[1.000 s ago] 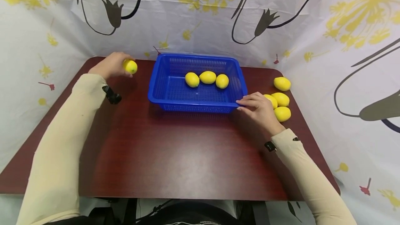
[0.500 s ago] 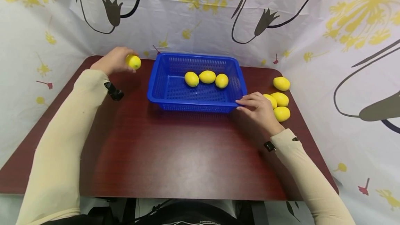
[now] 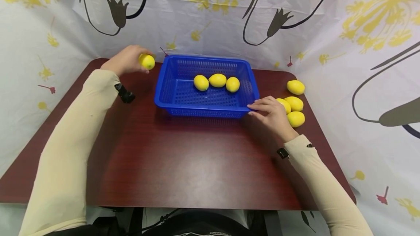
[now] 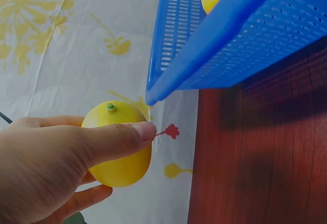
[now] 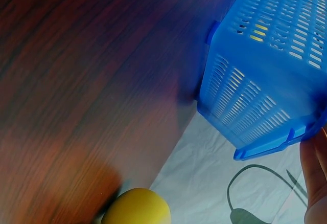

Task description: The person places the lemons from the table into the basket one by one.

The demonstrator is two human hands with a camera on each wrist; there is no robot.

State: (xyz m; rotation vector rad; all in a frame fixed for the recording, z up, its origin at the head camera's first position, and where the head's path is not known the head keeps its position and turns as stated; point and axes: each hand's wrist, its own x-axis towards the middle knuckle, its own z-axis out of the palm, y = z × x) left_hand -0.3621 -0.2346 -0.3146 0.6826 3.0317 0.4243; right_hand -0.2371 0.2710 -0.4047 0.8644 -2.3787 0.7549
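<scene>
My left hand [image 3: 129, 60] holds a yellow lemon [image 3: 148, 62] in the air, just left of the blue plastic basket [image 3: 206, 107]. In the left wrist view the thumb lies across the lemon [image 4: 122, 168], with fingers behind it and its green stem end showing. Three lemons [image 3: 217, 80] lie in a row inside the basket. My right hand [image 3: 273, 116] grips the basket's rim at the near right corner, thumb below and fingers on top. Only some fingers [image 5: 312, 170] of that hand show in the right wrist view, at the rim.
Several loose lemons [image 3: 296, 119] lie along the right edge of the dark red wooden table [image 3: 197, 163], beyond my right hand, which partly covers one. A patterned white cloth [image 3: 210, 28] rises behind the table and on both sides.
My left hand has moved right and a little away from me with the lemon, closer to the basket. The right hand and the basket have stayed in place.
</scene>
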